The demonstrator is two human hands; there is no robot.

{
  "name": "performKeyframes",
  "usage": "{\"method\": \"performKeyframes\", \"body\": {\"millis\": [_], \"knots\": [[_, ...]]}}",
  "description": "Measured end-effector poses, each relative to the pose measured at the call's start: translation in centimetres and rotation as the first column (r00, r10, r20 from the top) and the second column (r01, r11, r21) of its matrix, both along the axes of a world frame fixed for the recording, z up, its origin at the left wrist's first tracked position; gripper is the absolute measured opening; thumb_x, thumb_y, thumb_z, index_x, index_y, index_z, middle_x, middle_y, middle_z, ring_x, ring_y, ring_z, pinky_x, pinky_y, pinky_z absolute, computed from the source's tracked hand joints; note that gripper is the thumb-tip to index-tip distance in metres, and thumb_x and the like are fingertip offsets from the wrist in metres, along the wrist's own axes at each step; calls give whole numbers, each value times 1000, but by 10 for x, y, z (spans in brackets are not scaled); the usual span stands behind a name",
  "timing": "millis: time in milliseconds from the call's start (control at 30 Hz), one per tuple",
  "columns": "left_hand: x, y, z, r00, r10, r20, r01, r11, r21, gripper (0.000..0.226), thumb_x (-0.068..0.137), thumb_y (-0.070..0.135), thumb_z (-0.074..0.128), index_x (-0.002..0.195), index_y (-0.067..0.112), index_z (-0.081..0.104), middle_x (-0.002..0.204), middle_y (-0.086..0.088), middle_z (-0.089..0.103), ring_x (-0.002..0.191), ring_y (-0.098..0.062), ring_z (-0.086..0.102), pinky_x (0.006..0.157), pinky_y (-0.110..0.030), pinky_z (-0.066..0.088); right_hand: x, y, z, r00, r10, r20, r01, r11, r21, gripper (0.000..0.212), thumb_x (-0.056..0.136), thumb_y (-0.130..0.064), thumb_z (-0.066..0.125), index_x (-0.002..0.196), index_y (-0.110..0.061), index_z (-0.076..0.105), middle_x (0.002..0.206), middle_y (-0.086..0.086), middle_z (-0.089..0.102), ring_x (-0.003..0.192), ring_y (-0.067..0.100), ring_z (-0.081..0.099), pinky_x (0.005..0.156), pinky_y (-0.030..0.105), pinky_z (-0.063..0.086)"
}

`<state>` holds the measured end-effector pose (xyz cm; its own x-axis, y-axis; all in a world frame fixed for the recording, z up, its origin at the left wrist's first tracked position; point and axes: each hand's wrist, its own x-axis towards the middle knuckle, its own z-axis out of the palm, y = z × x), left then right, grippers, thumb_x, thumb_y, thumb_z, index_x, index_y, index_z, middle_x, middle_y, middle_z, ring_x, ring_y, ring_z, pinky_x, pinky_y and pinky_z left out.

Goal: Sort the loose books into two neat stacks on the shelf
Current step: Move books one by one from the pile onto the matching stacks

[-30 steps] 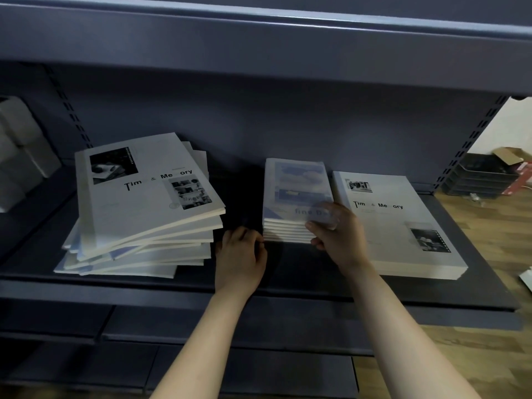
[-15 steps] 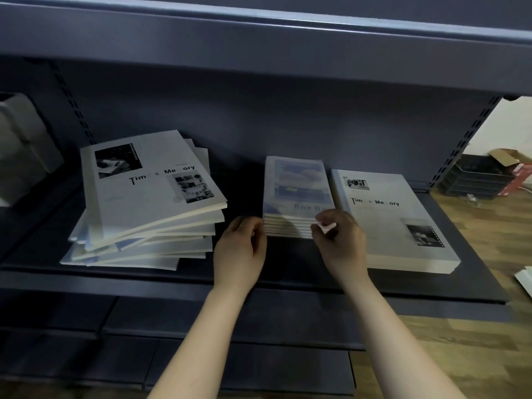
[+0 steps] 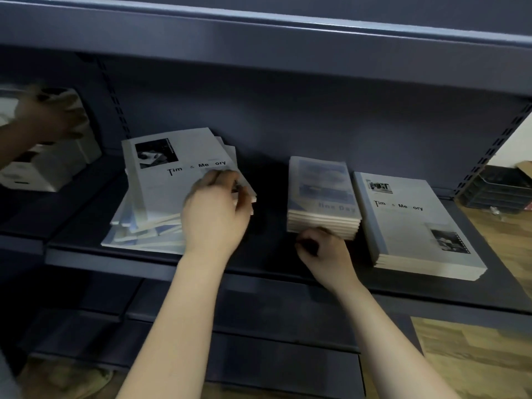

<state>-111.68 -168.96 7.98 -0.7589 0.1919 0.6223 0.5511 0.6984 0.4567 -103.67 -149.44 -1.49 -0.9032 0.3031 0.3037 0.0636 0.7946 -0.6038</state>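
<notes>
Dim shelf bay, deep shadows, motion blur, wide-angle edge bending

L hand (image 3: 214,214) fwd, fingers curled round top book (image 3: 161,182) edge; R hand (image 3: 325,251) loosely fisted.

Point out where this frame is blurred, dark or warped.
Head view: motion blur smears the left hand on the messy pile and another person's hand at far left. Head view: the shelf lies in dim shade beneath the upper shelf, whose front edge bows from the wide lens. Head view: the wooden floor at right is far brighter.
</notes>
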Motion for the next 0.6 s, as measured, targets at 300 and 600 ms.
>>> {"method": "performKeyframes", "body": {"millis": [300, 600], "knots": [[-33, -64, 0, 942, 323, 86, -306, 937, -166, 29, 83, 30, 58, 101, 9, 68, 101, -20, 62, 96, -42, 53, 77, -42, 41, -14, -16, -12, 999, -18, -37, 22, 995, 99, 9, 82, -17, 69, 88, -22, 72, 91, -6, 64, 96, 12, 53, 79, 22, 35], [-55, -84, 4, 863, 403, 306, -356, 913, -199, 91, 64, 78, 59, 110, 0, 56, 110, -23, 62, 109, -42, 52, 89, -43, 42, -16, -18, -16, 998, -38, -56, 45, 991, 130, 9, 81, -15, 70, 85, -22, 72, 89, -9, 62, 95, 12, 55, 84, 22, 35]]}}
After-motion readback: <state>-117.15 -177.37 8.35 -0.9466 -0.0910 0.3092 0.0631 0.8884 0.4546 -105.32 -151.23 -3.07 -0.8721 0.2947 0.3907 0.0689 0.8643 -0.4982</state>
